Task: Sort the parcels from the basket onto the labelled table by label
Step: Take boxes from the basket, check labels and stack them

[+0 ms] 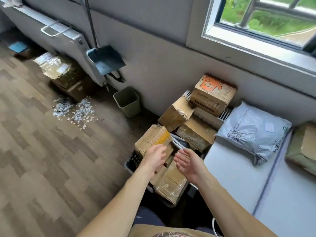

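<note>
Head view: we find the left hand [154, 157] spread, fingers loosely extended, hovering over the near end of a tape-wrapped cardboard box with a yellow strip [153, 140]; whether the fingertips touch it we cannot tell. The right hand [189, 164] is likewise spread, palm turned inward and up, holding nothing. Both hands are poised above the basket [132, 159], with a gap between them, as if about to close on a parcel.

We note the basket remains heavily loaded. Below the hands lies a brown box under clear wrap [171, 185]; further back are stacked a tilted carton [176, 113], a film-wrapped box [195, 133] and, topmost, a carton printed with an orange cartoon [213, 94].

On the white table [236, 168] to the right we record a grey poly mailer [253, 132] and, at the frame edge, a partly visible brownish-green parcel [302, 147]. Dark lines divide the tabletop into sections; no section labels are legible to us.

Our assessment: sorting is at an early stage. Two parcels appear placed; at least five remain in the basket. The step in hand is, in our judgement, selection of the next parcel.
</note>
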`<state>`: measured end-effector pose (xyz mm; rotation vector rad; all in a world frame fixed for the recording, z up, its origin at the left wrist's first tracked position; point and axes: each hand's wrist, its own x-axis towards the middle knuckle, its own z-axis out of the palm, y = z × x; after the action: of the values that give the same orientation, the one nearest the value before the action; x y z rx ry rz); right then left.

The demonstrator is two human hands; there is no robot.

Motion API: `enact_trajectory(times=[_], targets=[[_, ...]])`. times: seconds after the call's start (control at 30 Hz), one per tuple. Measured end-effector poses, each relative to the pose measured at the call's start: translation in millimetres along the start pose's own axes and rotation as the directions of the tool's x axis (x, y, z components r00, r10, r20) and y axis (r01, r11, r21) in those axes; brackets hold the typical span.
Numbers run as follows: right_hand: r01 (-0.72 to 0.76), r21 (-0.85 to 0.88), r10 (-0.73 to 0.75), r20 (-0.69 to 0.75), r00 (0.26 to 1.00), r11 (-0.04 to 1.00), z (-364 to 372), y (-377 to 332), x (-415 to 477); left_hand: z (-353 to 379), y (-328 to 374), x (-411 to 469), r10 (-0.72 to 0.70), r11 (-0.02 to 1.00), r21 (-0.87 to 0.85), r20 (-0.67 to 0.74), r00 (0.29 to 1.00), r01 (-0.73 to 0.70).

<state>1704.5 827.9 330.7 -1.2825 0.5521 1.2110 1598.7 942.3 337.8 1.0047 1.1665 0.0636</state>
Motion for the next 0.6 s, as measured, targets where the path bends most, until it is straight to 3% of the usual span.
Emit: enact_trajectory(times=[0.13,0.3,0.47,0.6], targets=[[0.085,0.101,-0.071,-0.140,0.988,0.991,22.4,2.2,1.1,2.8,36.7,31.3,0.006,0.991,0.129,0.214,0.977,-0.035],[0.241,0.100,-0.206,-0.270,0.941,0.965,34.5,-18.5,-15.0,36.6,82.6,49.6,0.026,0.969,0.213,0.421,0.907,-0.126],[0.354,0.085,-0.301,-0.364,0.881,0.931,19.5,-58.6,-20.0,67.9,103.1,67.6,0.019,0.957,0.243,0.495,0.869,-0.160],[0.420,-0.015,-0.390,-0.399,0.830,0.908,10.9,-110.0,-7.9,90.2,130.5,93.5,0.060,0.928,0.299,0.466,0.883,-0.221]])
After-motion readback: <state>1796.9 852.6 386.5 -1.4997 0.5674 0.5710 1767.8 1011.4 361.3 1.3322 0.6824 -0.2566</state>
